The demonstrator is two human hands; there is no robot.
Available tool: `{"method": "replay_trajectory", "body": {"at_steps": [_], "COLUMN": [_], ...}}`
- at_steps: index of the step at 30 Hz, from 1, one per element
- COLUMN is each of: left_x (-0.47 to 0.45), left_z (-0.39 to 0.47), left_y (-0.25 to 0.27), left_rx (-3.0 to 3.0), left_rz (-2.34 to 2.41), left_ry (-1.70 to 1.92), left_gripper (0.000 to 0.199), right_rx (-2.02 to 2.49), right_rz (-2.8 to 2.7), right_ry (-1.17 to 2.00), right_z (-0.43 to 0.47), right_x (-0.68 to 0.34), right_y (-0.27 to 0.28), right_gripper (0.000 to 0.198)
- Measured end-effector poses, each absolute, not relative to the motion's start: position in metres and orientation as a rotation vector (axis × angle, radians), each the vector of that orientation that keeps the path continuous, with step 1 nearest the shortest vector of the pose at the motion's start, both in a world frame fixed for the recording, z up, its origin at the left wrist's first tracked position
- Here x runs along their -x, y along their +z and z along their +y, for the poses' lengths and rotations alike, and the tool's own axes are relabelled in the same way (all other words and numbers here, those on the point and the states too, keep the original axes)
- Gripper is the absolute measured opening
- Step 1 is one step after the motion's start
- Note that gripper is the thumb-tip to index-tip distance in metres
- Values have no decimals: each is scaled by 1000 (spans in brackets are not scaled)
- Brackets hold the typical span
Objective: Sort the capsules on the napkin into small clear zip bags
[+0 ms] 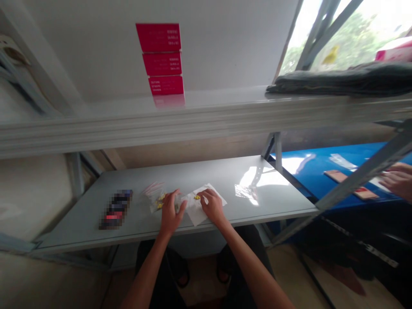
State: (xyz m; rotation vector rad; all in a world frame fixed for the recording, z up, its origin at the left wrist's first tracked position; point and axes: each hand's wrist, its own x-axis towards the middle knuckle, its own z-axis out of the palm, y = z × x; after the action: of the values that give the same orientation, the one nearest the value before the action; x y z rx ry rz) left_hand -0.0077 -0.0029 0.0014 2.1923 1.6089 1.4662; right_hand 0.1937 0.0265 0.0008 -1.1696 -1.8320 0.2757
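My left hand (172, 213) is over the shelf with thumb and fingers apart, right beside a clear plastic bag (153, 202) that has small yellow pieces (160, 201) in it. A sheet of white paper (196, 214) lies under and between my hands. At its middle are a few small yellow pieces (197, 197), too small to name. My right hand (212, 207) is over the paper's right part, its fingers curled in a pinch at these pieces.
A blurred dark and red object (116, 209) lies at left on the grey shelf (222, 171). Another clear bag (245, 192) lies at right. Stacked red boxes (164, 63) and dark cloth (337, 80) sit on the upper shelf. Another person's hand (399, 180) is at the blue table (299, 161).
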Motion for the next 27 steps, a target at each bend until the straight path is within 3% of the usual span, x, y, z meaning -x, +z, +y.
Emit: {"method": "replay_trajectory", "body": {"at_steps": [4, 14, 21, 27], "left_x": [13, 5, -3, -2], "left_z": [-1, 0, -6, -8], "left_y": [1, 5, 8, 10], "left_rx": [-1954, -2464, -2670, -2620], "left_rz": [1648, 1583, 1483, 1515], "left_ry": [1611, 1260, 981, 1112], "left_gripper": [42, 43, 45, 47], "right_rx": [1289, 1273, 887, 909], "right_rz": [-1947, -2018, -2069, -2030], "right_ry": [152, 127, 332, 434], "right_z": [29, 29, 24, 18], "right_x": [-191, -190, -193, -195], "right_y": [-2, 0, 2, 12], "right_gripper": [23, 13, 13, 21]}}
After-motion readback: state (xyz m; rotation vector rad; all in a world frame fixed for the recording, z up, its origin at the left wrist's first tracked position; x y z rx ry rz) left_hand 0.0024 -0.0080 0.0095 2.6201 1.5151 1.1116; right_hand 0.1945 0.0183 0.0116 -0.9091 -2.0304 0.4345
